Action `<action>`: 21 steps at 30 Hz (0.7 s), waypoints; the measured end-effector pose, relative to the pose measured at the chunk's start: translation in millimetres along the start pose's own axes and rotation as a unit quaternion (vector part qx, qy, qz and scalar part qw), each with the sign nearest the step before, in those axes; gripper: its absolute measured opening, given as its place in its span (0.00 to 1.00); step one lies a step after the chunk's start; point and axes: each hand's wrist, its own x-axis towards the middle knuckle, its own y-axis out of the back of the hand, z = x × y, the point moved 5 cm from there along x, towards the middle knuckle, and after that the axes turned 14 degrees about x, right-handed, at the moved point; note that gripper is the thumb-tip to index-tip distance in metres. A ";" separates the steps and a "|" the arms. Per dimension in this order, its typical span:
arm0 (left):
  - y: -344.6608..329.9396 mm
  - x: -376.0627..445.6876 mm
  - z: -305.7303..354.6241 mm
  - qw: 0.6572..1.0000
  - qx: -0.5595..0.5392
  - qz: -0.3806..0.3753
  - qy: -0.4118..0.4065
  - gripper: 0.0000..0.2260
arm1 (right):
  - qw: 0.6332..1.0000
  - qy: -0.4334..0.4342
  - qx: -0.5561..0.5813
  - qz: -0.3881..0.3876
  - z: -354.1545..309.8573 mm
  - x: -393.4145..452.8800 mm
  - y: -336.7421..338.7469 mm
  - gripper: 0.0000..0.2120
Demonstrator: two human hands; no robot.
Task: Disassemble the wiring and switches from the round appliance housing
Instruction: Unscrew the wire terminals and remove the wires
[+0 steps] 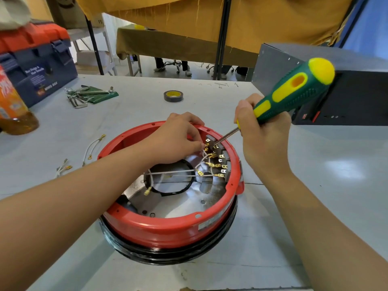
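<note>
A round red housing (168,229) with a black base ring sits upside down in the middle of the table. Grey switches (223,157) line its inner far-right wall, and white wires (176,172) with brass spade connectors run from them across the metal floor. My left hand (178,141) reaches over the far rim and pinches a brass connector at the top switch. My right hand (262,139) grips a green and yellow screwdriver (294,93). Its tip touches the terminals of the top switch, right beside my left fingertips.
Two loose wires (93,148) (63,168) lie on the table left of the housing. Hex keys on a green pouch (90,95) and a tape roll (173,95) lie farther back. A toolbox (37,59) and an orange bottle (12,106) stand at the left, a black metal box (346,97) at the right.
</note>
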 end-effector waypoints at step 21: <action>0.8 0.2 2.5 1.000 -0.005 -0.005 -0.004 0.06 | 0.985 0.121 -0.072 -0.102 -21.2 -7.2 -7.4 0.11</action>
